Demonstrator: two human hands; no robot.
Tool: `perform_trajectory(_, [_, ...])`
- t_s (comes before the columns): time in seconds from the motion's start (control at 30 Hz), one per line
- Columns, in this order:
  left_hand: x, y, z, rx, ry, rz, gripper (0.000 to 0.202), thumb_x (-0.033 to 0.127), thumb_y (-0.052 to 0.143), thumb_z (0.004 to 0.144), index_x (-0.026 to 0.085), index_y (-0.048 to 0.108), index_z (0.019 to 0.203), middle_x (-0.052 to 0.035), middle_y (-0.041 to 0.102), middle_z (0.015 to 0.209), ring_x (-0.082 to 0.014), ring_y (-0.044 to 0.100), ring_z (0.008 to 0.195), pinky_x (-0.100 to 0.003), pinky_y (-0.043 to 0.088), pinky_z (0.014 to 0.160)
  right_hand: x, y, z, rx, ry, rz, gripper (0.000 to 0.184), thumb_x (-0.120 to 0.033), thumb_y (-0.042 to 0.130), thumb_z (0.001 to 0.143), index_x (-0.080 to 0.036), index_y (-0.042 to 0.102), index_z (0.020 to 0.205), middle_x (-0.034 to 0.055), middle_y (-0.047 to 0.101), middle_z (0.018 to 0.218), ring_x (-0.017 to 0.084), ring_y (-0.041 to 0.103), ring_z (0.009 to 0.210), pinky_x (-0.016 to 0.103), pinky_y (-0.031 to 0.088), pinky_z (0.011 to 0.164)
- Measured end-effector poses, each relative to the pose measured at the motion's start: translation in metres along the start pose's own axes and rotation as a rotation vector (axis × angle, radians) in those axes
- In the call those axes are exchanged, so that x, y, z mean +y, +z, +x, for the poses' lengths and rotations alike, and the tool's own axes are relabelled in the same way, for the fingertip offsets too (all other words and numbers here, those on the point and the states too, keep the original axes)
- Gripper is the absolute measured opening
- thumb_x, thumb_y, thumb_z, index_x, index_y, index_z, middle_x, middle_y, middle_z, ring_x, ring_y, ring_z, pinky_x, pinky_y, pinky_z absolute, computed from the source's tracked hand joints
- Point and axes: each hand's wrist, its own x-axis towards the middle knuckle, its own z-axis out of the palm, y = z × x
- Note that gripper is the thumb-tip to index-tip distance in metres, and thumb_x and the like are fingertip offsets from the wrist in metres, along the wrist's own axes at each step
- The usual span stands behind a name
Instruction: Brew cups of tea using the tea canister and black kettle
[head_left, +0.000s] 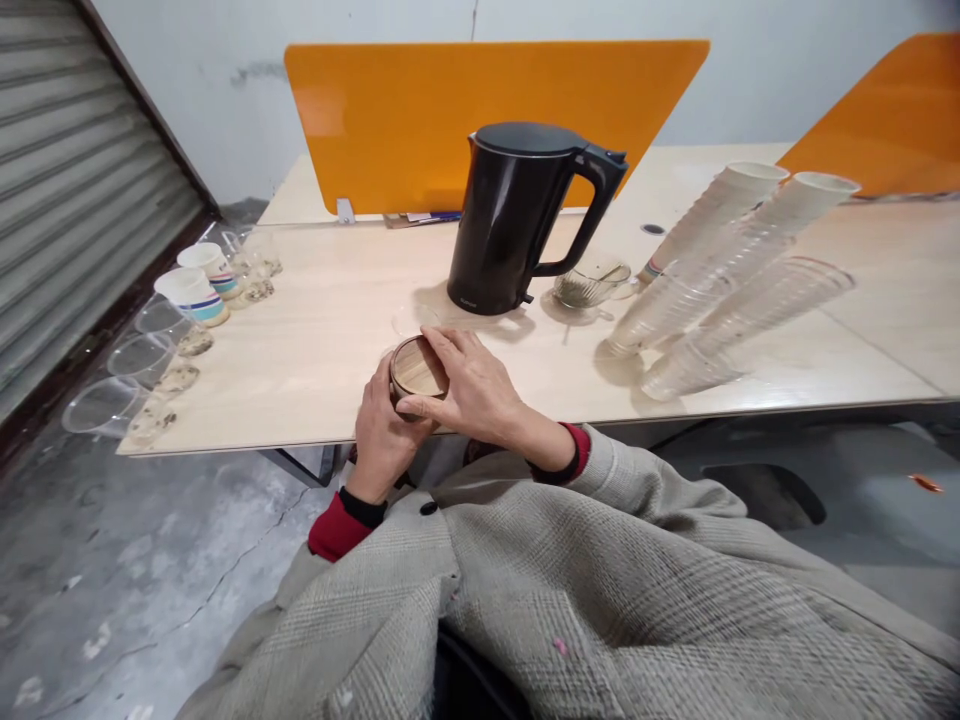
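A round brown container [415, 368] sits near the front edge of the pale wooden table [315, 350]. My left hand [382, 435] wraps round its side from below. My right hand [469, 385] lies over its right rim, thumb and fingers pinched on the edge. Behind the hands stands a black electric kettle [517, 215] with its lid closed. A small clear lid or disc [414, 319] lies flat between the kettle and the container.
Tilted stacks of clear and white cups [720, 270] lie at the right. A glass cup with a spoon [589, 288] sits by the kettle. Striped paper cups [196, 292] and clear plastic cups [146, 365] line the left edge. Orange dividers [420, 120] stand behind.
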Motion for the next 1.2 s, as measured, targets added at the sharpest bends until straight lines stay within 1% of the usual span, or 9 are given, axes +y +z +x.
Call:
perform_trajectory(0.23, [0.001,0.005,0.005,0.026,-0.004,0.074,0.095,0.042,0.087,0.076,0.023,0.041,0.157,-0.0169,0.060,0.159,-0.0359,0.062,0.145,-0.053,0.052,0.121,0.004,0.018,0.002,0.118,-0.020,0.017,0.086,-0.077,0.068,0.089,-0.017,0.061,0.150,0.0214,0.066,0.142,0.040,0.062,0.131,0.061,0.055,0.112])
perform_trajectory(0.4, [0.003,0.006,0.004,0.040,-0.060,0.045,0.097,0.048,0.093,0.073,0.027,0.046,0.156,-0.0167,0.063,0.155,-0.0402,0.065,0.140,-0.058,0.055,0.115,0.003,0.011,0.007,0.196,0.030,0.133,0.073,-0.074,0.059,0.096,-0.022,0.062,0.148,0.0164,0.069,0.137,0.035,0.065,0.127,0.056,0.056,0.111])
perform_trajectory(0.6, [0.005,0.005,0.004,0.041,-0.098,0.012,0.102,0.052,0.096,0.069,0.025,0.047,0.155,-0.0154,0.063,0.154,-0.0379,0.064,0.140,-0.055,0.054,0.117,0.049,-0.010,0.002,0.442,0.086,0.075,0.071,-0.072,0.062,0.096,-0.023,0.059,0.148,0.0165,0.066,0.140,0.035,0.062,0.130,0.059,0.052,0.113])
perform_trajectory(0.67, [0.004,0.005,0.004,0.043,-0.080,0.008,0.102,0.054,0.096,0.070,0.025,0.047,0.155,-0.0156,0.063,0.155,-0.0362,0.063,0.141,-0.053,0.053,0.119,0.072,-0.009,-0.004,0.419,0.171,-0.005,0.073,-0.071,0.066,0.093,-0.020,0.062,0.144,0.0190,0.067,0.136,0.038,0.062,0.129,0.061,0.053,0.112])
perform_trajectory(0.77, [0.003,0.005,0.005,0.043,-0.070,0.018,0.101,0.054,0.096,0.071,0.027,0.046,0.155,-0.0144,0.063,0.155,-0.0342,0.065,0.140,-0.051,0.053,0.119,0.093,0.001,-0.014,0.271,0.290,-0.115,0.073,-0.064,0.076,0.087,-0.015,0.064,0.140,0.0229,0.068,0.133,0.042,0.061,0.128,0.062,0.054,0.108])
perform_trajectory(0.87, [0.004,0.005,0.006,0.059,-0.084,0.040,0.101,0.050,0.097,0.070,0.028,0.047,0.154,-0.0139,0.064,0.154,-0.0337,0.067,0.138,-0.050,0.055,0.117,0.098,0.010,-0.022,0.139,0.333,-0.176,0.071,-0.054,0.080,0.085,-0.014,0.063,0.141,0.0247,0.066,0.137,0.042,0.062,0.127,0.060,0.056,0.108])
perform_trajectory(0.97, [0.005,0.005,0.007,0.066,-0.085,0.044,0.099,0.048,0.096,0.070,0.028,0.048,0.154,-0.0130,0.066,0.152,-0.0326,0.070,0.132,-0.049,0.057,0.114,0.097,0.008,-0.025,0.106,0.291,-0.173,0.074,-0.053,0.081,0.086,-0.014,0.061,0.146,0.0245,0.064,0.145,0.042,0.061,0.131,0.060,0.054,0.112])
perform_trajectory(1.07, [0.006,0.005,0.007,0.069,-0.083,0.042,0.098,0.049,0.096,0.070,0.029,0.048,0.154,-0.0120,0.067,0.150,-0.0323,0.071,0.130,-0.049,0.058,0.113,0.106,-0.013,-0.026,0.244,0.303,-0.124,0.075,-0.060,0.077,0.089,-0.015,0.059,0.146,0.0230,0.066,0.143,0.039,0.066,0.127,0.060,0.055,0.110])
perform_trajectory(1.2, [0.004,0.005,0.008,0.072,-0.091,0.044,0.099,0.050,0.096,0.069,0.029,0.049,0.154,-0.0127,0.065,0.152,-0.0338,0.069,0.133,-0.050,0.057,0.114,0.137,-0.055,-0.021,0.599,0.438,-0.069,0.070,-0.060,0.060,0.100,-0.016,0.049,0.154,0.0186,0.073,0.126,0.029,0.075,0.095,0.050,0.063,0.091])
